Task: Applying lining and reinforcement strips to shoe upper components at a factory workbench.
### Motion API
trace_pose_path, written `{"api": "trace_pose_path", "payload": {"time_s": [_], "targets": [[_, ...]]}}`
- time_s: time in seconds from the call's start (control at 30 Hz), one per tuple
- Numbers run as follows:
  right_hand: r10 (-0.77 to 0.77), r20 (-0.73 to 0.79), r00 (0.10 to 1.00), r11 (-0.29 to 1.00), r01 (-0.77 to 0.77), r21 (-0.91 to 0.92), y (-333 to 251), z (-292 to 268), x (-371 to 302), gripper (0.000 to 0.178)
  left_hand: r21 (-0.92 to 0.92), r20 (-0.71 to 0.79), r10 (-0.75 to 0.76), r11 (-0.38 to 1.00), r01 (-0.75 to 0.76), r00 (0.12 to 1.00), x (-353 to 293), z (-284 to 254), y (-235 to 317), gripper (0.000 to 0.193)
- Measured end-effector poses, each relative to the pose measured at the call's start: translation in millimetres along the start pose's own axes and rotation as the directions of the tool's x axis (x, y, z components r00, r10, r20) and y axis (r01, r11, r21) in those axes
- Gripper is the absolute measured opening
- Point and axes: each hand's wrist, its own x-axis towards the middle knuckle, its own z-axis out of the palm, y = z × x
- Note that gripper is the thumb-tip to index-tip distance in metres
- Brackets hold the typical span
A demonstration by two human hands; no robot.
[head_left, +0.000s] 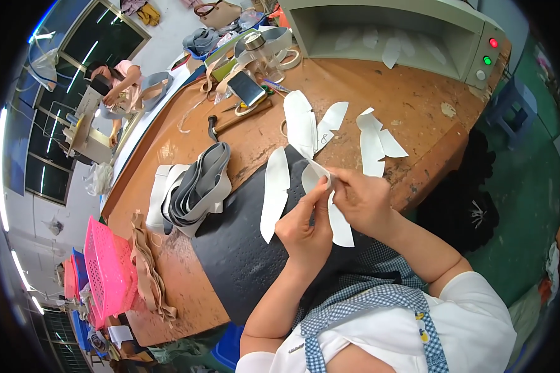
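Observation:
Both of my hands hold one curved white cut piece (339, 225) over the black mat (242, 248). My left hand (305, 229) pinches its upper edge from below. My right hand (362, 198) grips the same end from the right. Just left of my hands, a second long white piece (275, 193) lies flat on the mat. More white cut pieces (302, 121) lie farther back on the brown workbench (410, 105), with another pair (374, 140) to their right.
A stack of grey and white strips (196, 189) sits left of the mat. A pink basket (109, 267) and tan straps (146, 267) are at the bench's left end. A hammer (230, 123), phone (246, 87), tape rolls and a grey machine (410, 34) stand behind. Another person (121, 81) works far left.

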Motion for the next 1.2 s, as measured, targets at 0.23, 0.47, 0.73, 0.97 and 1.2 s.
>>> {"api": "trace_pose_path", "payload": {"time_s": [0.23,0.47,0.73,0.97,1.2], "targets": [[0.615,-0.009,0.789,0.526,-0.402,0.75,54,-35,23,0.018,-0.662,-0.105,-0.55,0.661,0.354,0.829,17,-32,-15,0.012],[0.626,-0.322,0.71,0.621,-0.205,0.757,172,-142,34,0.015,-0.62,-0.419,-0.325,0.785,-0.006,0.848,41,-76,4,0.009],[0.603,-0.495,0.626,0.744,-0.665,0.066,241,-186,10,0.026,0.155,0.207,0.381,0.897,-0.414,0.901,24,6,-34,0.043],[-0.085,-0.527,0.846,0.422,-0.448,-0.788,163,-162,2,0.027,0.199,0.233,0.103,0.968,-0.151,0.967,17,21,-77,0.045],[0.257,0.051,0.965,0.965,-0.259,0.033,58,-36,43,0.017,0.454,0.106,-0.515,0.786,0.419,0.851,49,-43,-171,0.024]]}}
